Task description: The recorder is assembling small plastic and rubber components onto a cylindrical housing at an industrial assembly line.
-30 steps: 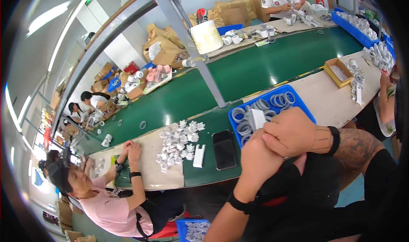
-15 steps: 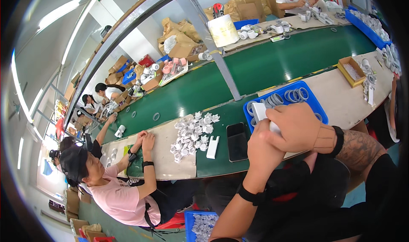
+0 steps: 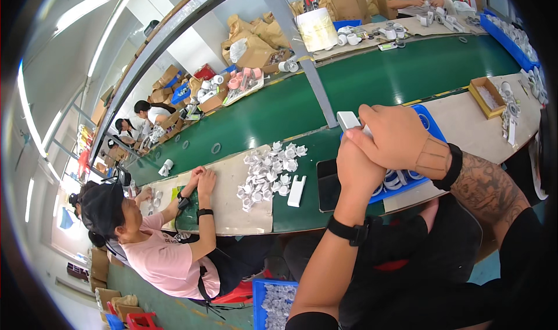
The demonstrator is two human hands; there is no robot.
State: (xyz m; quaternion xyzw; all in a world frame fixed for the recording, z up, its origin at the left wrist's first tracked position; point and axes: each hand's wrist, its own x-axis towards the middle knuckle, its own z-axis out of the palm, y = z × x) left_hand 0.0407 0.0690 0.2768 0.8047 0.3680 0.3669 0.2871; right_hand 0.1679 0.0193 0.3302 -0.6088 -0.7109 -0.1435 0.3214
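— Fingers [image 3: 372,126] of the right hand [image 3: 401,141] are pressed together round a small white part [image 3: 349,120], pinching it at its near end. Do you see the left hand [image 3: 360,170]?

— Yes, it sits just under the right one, curled shut, the two touching. Whether its fingers grip the same part, I cannot tell; the right hand covers them.

— So where is the part?

— Held up in the air, above the blue tray [image 3: 433,126] and the edge of the green belt [image 3: 372,91].

— What could go wrong, in your judgement?

— Only a corner of the part is pinched, so a twist or a hard squeeze could pop it loose. It would likely fall onto the belt or among the white rings [image 3: 395,179] in the tray.

— What lies beside the hands?

— A dark phone [image 3: 328,187] lies flat on the bench [image 3: 465,126] just left of the left wrist, and a white flat piece [image 3: 296,190] lies next to that. Further left, a heap of small white parts [image 3: 270,170] rests on a brown sheet [image 3: 244,208].

— Anything in the way?

— A grey post [image 3: 311,74] rises from the belt right behind the hands. A co-worker in a pink shirt [image 3: 163,260] sits to the left, both hands on the bench, well apart from the held part. A small cardboard box [image 3: 485,94] stands further right.
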